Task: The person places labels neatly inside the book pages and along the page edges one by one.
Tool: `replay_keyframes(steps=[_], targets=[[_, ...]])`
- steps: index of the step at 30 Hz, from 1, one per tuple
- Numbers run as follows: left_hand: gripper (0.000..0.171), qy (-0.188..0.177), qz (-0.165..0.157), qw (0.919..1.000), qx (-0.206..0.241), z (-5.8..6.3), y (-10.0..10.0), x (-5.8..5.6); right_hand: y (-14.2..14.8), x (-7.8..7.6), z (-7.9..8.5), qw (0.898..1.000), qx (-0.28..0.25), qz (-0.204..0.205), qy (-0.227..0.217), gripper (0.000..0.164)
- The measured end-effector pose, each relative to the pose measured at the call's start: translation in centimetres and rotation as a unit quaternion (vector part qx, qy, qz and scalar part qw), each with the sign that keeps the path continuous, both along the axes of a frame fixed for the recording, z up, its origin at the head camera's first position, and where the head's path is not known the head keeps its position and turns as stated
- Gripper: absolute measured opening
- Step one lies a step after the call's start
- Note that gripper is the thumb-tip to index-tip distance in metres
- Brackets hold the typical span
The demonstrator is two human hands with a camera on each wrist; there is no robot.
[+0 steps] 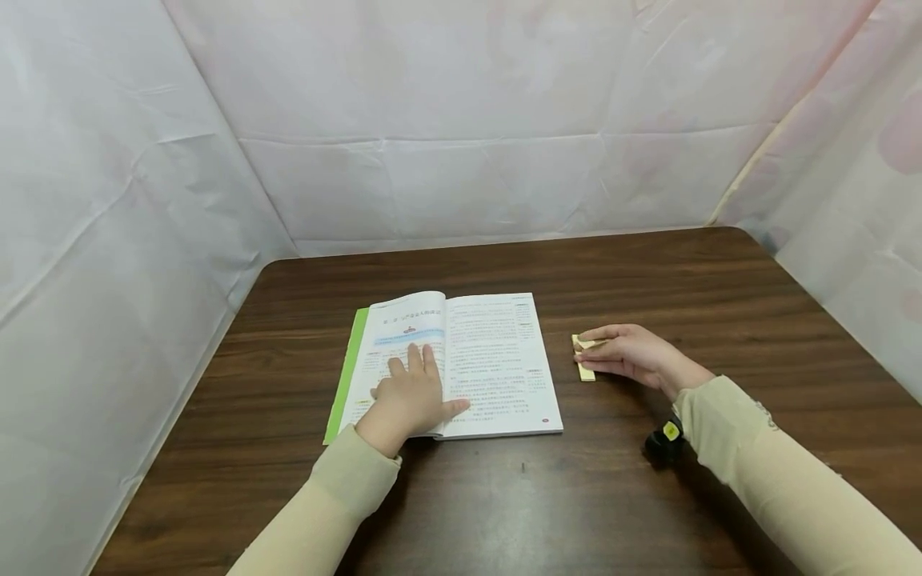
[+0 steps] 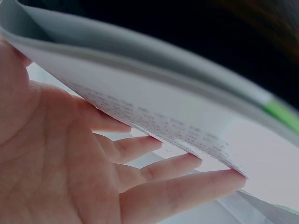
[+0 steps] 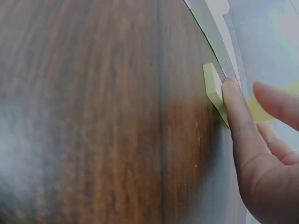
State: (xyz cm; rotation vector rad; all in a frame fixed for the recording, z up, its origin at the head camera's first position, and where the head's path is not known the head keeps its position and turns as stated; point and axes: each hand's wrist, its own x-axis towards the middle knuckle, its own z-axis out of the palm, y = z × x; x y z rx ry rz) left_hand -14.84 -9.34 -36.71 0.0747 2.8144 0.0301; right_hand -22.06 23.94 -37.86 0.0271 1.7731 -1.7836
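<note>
An open book (image 1: 497, 360) with printed pages and a green cover edge (image 1: 346, 376) lies on the table. My left hand (image 1: 410, 392) rests on its left page, fingers spread and thumb reaching across the fold. In the left wrist view the fingertips of the left hand (image 2: 154, 168) touch the printed page (image 2: 154, 102). To the right of the book lies a small pad of yellow sticky notes (image 1: 587, 372). My right hand (image 1: 637, 356) is at this pad and pinches its top note. The right wrist view shows the yellow note (image 3: 258, 111) lifted by the right hand (image 3: 261, 154), beside the pad (image 3: 212, 84).
The dark wooden table (image 1: 576, 504) has rounded far corners. Pale curtains (image 1: 446, 184) hang behind it and at both sides. A black device with a yellow mark (image 1: 666, 436) sits at the right wrist.
</note>
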Motion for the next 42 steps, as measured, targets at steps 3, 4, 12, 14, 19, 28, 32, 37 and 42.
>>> replay_keyframes(steps=[3,4,12,14,19,28,32,37,42], targets=[[0.108,0.001,0.004,1.0000,0.000,0.0,-0.1,0.0,-0.3,-0.2,0.3,1.000,0.000,-0.016,-0.006,0.055],[0.108,0.001,0.004,1.0000,0.000,0.0,-0.1,0.0,-0.3,-0.2,0.4,1.000,-0.004,-0.024,-0.008,0.054],[0.108,-0.001,0.005,1.0000,-0.001,0.1,-0.1,0.0,-1.2,-0.4,1.3,0.996,-0.044,-0.082,-0.016,0.046],[0.107,-0.002,0.007,1.0000,-0.001,0.2,-0.1,0.0,-1.3,-0.5,1.5,0.994,-0.050,-0.092,-0.015,0.041],[0.107,-0.001,0.008,1.0000,0.000,0.5,0.0,0.0,-1.7,-0.8,1.9,0.991,-0.062,-0.121,-0.012,0.030],[0.107,-0.009,0.016,0.9998,0.003,0.4,-0.1,0.1,-3.0,-1.3,1.8,0.993,0.027,-0.097,0.068,0.052],[0.108,-0.008,0.016,0.9998,0.002,0.3,-0.1,0.1,-3.5,-1.4,1.8,0.990,0.047,-0.100,0.083,0.054],[0.108,-0.008,0.015,0.9999,0.000,0.4,-0.1,0.2,-3.9,-1.4,2.1,0.988,0.062,-0.100,0.098,0.044],[0.108,-0.009,0.013,0.9999,0.000,0.5,-0.1,0.2,-4.3,-1.4,2.3,0.987,0.064,-0.106,0.102,0.034]])
